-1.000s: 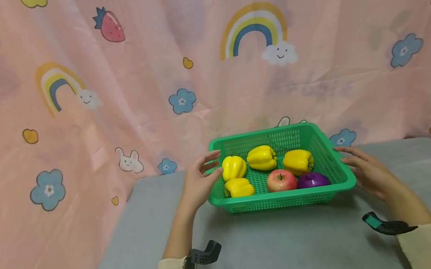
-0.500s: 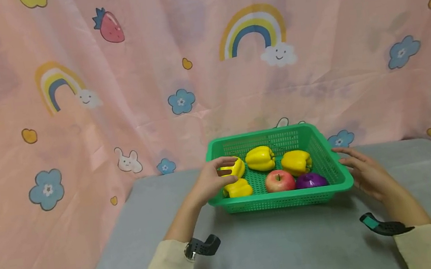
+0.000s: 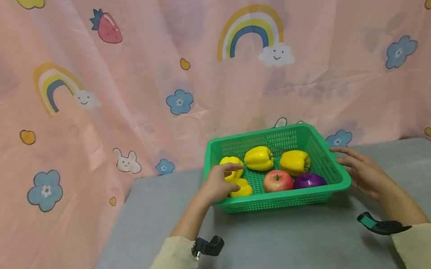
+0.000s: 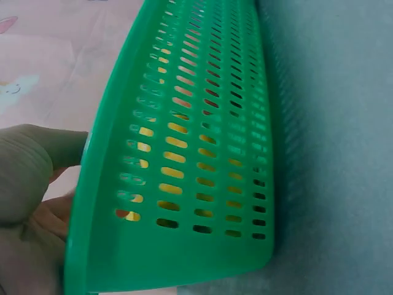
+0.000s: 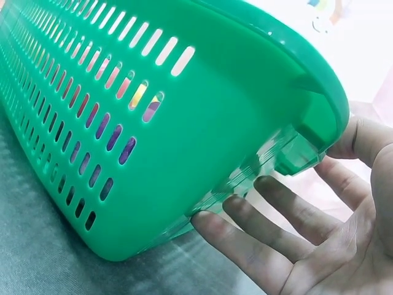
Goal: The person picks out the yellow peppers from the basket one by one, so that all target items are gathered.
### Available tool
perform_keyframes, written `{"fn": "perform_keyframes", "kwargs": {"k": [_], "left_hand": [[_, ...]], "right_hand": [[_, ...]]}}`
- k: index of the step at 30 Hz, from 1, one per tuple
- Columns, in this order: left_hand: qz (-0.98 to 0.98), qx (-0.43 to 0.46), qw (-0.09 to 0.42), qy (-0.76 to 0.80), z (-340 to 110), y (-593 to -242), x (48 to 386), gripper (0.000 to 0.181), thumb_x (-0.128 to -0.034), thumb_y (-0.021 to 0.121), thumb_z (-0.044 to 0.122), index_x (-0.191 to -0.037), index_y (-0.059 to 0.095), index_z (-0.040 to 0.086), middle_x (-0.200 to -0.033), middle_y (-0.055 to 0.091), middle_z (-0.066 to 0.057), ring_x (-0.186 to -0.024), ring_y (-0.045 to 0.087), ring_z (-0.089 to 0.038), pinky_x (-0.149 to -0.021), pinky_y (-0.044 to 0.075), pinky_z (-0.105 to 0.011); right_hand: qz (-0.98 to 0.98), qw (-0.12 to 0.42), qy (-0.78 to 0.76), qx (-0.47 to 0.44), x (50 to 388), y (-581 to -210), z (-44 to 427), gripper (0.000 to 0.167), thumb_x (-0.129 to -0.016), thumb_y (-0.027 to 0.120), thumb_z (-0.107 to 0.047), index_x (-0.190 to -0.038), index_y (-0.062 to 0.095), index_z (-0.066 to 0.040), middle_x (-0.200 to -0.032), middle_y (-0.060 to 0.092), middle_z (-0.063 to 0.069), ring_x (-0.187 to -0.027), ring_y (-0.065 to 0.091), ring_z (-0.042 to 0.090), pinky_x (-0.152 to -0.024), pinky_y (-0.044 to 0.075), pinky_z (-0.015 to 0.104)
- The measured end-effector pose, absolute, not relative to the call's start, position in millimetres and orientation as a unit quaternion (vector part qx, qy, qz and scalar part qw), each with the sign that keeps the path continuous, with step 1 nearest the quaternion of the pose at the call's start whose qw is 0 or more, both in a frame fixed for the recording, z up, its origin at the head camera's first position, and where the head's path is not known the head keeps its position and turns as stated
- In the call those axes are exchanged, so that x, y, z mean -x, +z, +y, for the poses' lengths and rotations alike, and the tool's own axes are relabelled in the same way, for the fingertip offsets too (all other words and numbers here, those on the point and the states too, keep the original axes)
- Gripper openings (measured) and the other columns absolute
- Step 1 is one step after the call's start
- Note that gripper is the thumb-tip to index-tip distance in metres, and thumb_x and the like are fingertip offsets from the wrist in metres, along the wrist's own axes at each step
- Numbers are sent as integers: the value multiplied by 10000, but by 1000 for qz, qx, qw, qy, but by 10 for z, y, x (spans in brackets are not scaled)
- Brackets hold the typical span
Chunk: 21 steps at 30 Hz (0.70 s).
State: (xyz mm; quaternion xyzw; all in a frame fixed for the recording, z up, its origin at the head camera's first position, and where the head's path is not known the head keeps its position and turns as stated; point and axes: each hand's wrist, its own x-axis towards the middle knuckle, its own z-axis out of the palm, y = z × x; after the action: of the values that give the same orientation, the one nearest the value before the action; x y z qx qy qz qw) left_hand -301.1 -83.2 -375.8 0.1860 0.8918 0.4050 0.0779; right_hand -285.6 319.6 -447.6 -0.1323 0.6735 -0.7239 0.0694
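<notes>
A green perforated basket [image 3: 280, 194] holds several yellow peppers [image 3: 259, 158], a red apple [image 3: 278, 181] and a purple round item [image 3: 309, 180]. My left hand [image 3: 217, 184] reaches over the basket's left front corner, its relaxed fingers above the two left peppers [image 3: 244, 189]; whether it touches them cannot be told. In the left wrist view, the basket wall [image 4: 159, 258] hides part of this hand [image 4: 24, 184]. At the basket's right end is my right hand [image 3: 370, 175]. The right wrist view shows its extended fingertips [image 5: 212, 224] against the basket's outer side and its thumb near the rim.
The basket stands on a grey tabletop [image 3: 287, 243], towards its back edge. Behind it hangs a pink curtain [image 3: 142, 71] printed with rainbows, flowers and strawberries. A dark strap device [image 3: 210, 246] is on the left wrist and another [image 3: 382, 224] on the right.
My left hand has moved right and slightly down, from the basket's left rim to above the peppers inside. The right hand stays at the basket's right side. The whole view has shifted slightly.
</notes>
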Motion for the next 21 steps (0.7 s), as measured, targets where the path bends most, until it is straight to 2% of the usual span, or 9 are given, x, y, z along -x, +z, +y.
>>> {"fn": "perform_keyframes", "kwargs": {"k": [4,6,8,11,13,16,18,21], "left_hand": [[908,-188,80,365,-792,-3781,3027,580,-808,709,-82,-1345,653,130,-1457,592,-94,-1396,510,-358,-944,585,-409],[917,-195,82,337,-771,-3788,3048,608,-790,694,-111,-1352,649,118,-1447,596,-114,-1277,582,-348,-799,578,-333],[924,-201,81,314,-757,-3798,3072,630,-773,677,-136,-1352,650,111,-1432,607,-123,-1105,613,-318,-661,490,-268],[929,-206,71,297,-742,-3810,3112,634,-758,664,-154,-1342,656,94,-1409,624,-127,-956,563,-286,-606,380,-260],[932,-203,61,295,-734,-3823,3138,601,-773,696,-130,-1330,665,95,-1409,627,-116,-1033,589,-263,-676,447,-268],[932,-195,52,300,-720,-3838,3179,546,-806,746,-69,-1321,668,93,-1407,630,-114,-1194,604,-292,-887,531,-364],[934,-191,55,298,-708,-3847,3202,521,-829,773,-14,-1327,664,94,-1409,628,-114,-1280,578,-312,-1019,511,-431],[935,-179,64,298,-714,-3844,3232,515,-838,803,57,-1331,660,94,-1413,624,-117,-1331,550,-330,-1103,469,-470]], "right_hand": [[673,69,-726,126,2856,-4474,3193,377,-1100,408,-221,-1471,363,-269,-1257,533,-187,-1017,691,25,-762,600,264],[674,68,-725,124,2851,-4474,3190,376,-1099,410,-225,-1470,363,-269,-1251,537,-189,-1011,692,23,-758,601,265],[675,67,-725,121,2850,-4475,3183,368,-1098,413,-227,-1460,373,-282,-1242,536,-188,-1007,688,18,-753,599,269],[679,62,-722,119,2855,-4479,3175,358,-1097,415,-231,-1448,387,-293,-1236,528,-185,-1004,683,11,-748,594,273],[681,59,-721,117,2861,-4482,3172,351,-1096,418,-236,-1441,394,-300,-1230,529,-181,-998,681,10,-745,590,276],[687,58,-715,114,2861,-4486,3173,354,-1097,417,-250,-1446,387,-301,-1234,519,-176,-999,674,3,-748,584,274],[691,59,-712,110,2852,-4489,3177,363,-1097,414,-254,-1456,376,-299,-1240,498,-182,-1004,665,-9,-752,580,268],[692,62,-711,105,2865,-4469,3163,364,-1095,420,-252,-1453,382,-302,-1227,501,-192,-1004,665,-16,-754,575,261]]}}
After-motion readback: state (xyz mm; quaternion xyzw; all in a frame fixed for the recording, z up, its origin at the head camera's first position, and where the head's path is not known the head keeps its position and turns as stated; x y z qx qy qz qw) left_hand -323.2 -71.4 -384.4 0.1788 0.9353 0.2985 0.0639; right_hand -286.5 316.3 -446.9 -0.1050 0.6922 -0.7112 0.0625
